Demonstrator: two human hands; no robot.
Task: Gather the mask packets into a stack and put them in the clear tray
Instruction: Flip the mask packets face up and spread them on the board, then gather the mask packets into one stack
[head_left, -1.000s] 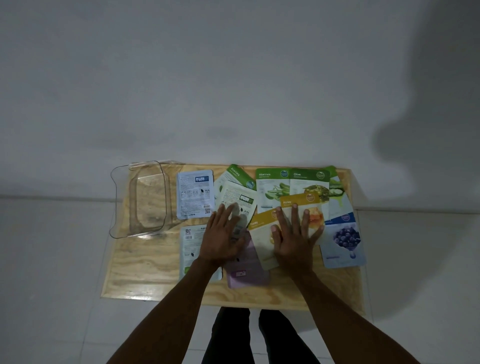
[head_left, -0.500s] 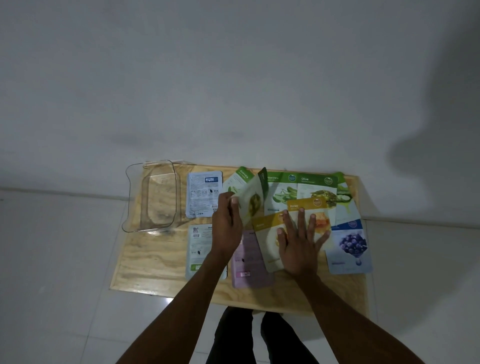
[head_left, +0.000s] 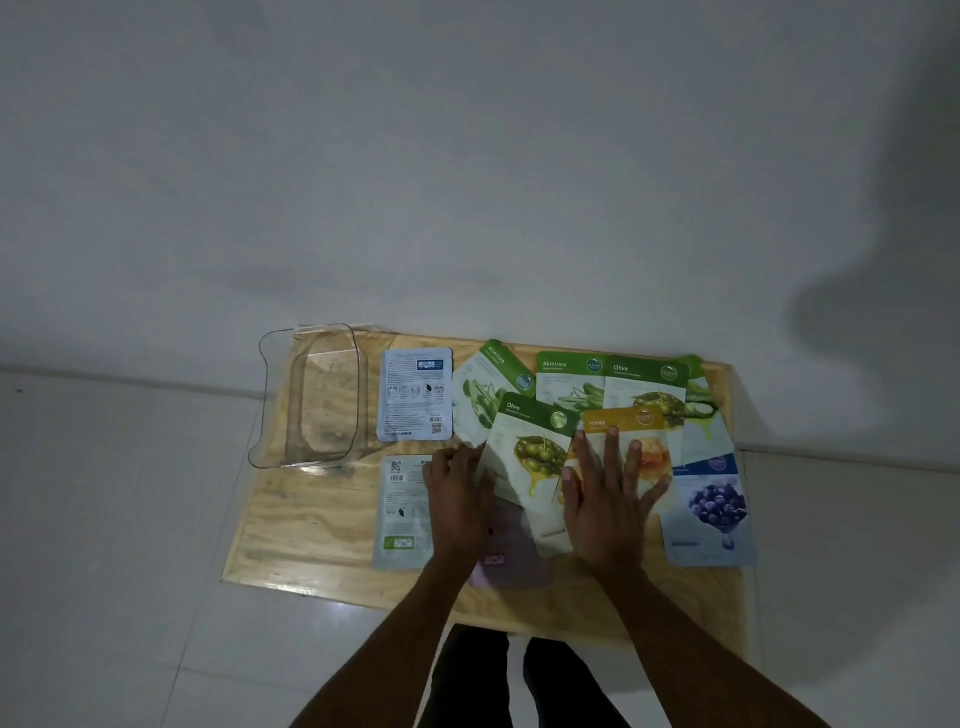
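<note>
Several mask packets lie spread over the wooden table (head_left: 311, 540). My left hand (head_left: 457, 499) grips the left edge of an Olive packet (head_left: 530, 452), now face up over the yellow Honey packets. My right hand (head_left: 608, 493) lies flat with fingers spread on a Honey packet (head_left: 623, 421). Two Aloe Vera packets (head_left: 480, 389) and a second Olive packet (head_left: 644, 384) lie behind. A blueberry packet (head_left: 711, 509) sits at the right. Two face-down packets (head_left: 415, 395) lie left, and a lilac packet (head_left: 511, 561) is partly hidden under my left arm. The clear tray (head_left: 270, 405) stands empty at the table's left end.
The table stands on a pale tiled floor (head_left: 104, 519) against a white wall. My legs show below the table's near edge. Bare wood lies in front of the tray.
My left hand lifted a face-down packet, turned it over and laid it face up as an Olive packet over the Honey packets. My right hand stayed pressed flat.
</note>
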